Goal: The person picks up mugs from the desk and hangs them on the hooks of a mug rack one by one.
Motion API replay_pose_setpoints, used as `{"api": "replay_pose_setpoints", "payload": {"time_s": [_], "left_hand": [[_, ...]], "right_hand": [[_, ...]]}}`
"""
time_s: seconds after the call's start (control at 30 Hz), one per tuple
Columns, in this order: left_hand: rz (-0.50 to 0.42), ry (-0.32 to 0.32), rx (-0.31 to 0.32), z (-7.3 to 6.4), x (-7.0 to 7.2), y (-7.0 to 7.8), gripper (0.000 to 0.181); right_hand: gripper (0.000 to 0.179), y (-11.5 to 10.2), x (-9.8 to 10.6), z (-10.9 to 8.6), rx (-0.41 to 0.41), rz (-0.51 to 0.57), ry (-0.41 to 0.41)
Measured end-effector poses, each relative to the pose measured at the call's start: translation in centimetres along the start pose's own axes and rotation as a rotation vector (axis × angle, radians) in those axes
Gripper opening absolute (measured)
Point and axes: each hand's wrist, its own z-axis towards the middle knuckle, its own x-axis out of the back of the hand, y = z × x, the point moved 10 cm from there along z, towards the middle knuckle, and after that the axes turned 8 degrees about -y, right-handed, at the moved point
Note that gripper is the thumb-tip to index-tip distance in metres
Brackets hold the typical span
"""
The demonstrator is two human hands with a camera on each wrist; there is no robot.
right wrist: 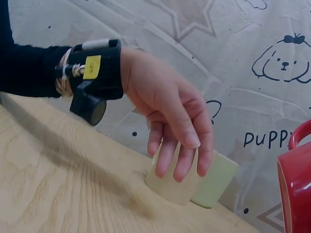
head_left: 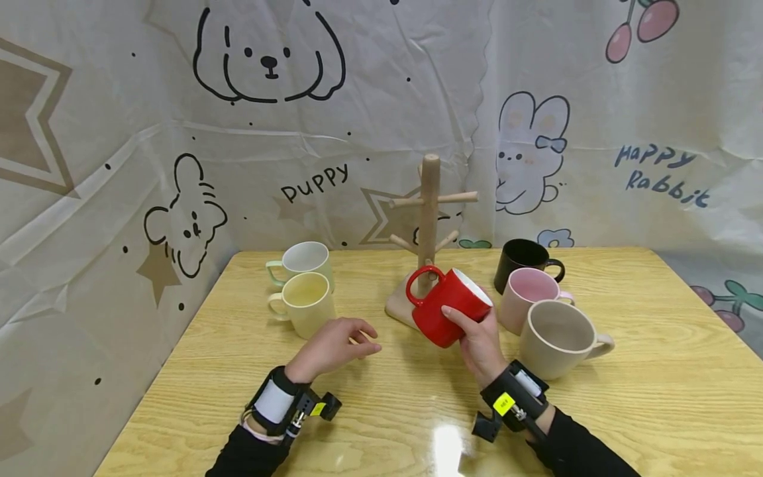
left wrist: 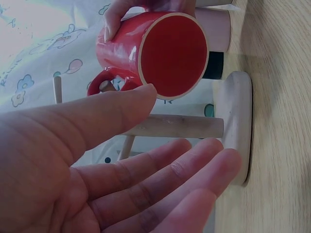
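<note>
Before rack, right hand grips red mug, rim seemingly near pink mug; left hand loose.

Wooden table backed by creased cloth
Behind the table, a puppy and a rabbit are printed; light is reflected at its near side.

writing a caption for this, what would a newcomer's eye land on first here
Most likely the bright red mug, tilted in the right hand near the middle of the head view. Next, probably the wooden peg stand standing just behind it, then the big dog drawing on the backdrop, upper left.
</note>
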Motion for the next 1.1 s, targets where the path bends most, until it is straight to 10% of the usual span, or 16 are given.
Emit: {"api": "replay_pose_setpoints", "payload": {"time_s": [1.1], "left_hand": [[0.002,-0.040,0.019,0.8,-1.1,-0.6,0.028]], "right_hand": [[0.070,2.8,1.0,2.3,-0.060,-0.028,0.020]]}}
